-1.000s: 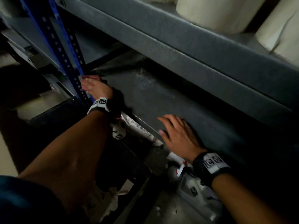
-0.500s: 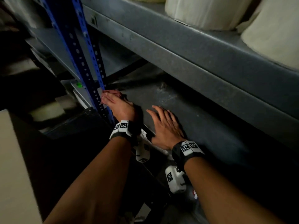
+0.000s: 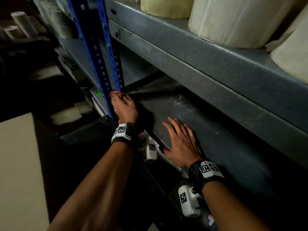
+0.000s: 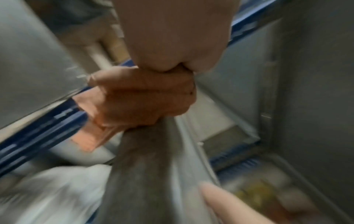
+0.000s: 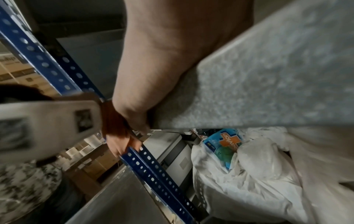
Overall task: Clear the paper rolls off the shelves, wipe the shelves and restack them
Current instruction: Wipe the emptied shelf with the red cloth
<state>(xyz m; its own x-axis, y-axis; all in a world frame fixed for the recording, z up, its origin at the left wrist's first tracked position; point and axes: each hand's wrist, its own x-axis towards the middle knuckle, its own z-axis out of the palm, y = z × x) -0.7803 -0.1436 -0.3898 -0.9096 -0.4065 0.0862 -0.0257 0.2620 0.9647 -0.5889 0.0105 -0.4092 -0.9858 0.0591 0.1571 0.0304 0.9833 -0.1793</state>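
Note:
My left hand (image 3: 124,109) grips a pink cloth (image 3: 115,93) and presses it against the blue upright (image 3: 100,47) at the left end of the bare grey lower shelf (image 3: 208,124). The left wrist view shows the fingers (image 4: 141,97) curled round the cloth (image 4: 90,136). My right hand (image 3: 181,142) lies flat on the lower shelf, fingers straight and spread, holding nothing. Its palm (image 5: 162,60) sits over the shelf's front edge (image 5: 268,83). Cream paper rolls (image 3: 233,19) stand on the upper shelf (image 3: 200,64).
A pale cardboard box (image 3: 16,164) stands at the lower left. Below the shelf lies a white plastic bag (image 5: 249,181) with a blue packet (image 5: 224,144). More rolls (image 3: 21,22) sit in the dark bay to the far left.
My right hand has slid left along the lower shelf, closer to the left hand. The left hand has stayed at the blue upright with the cloth.

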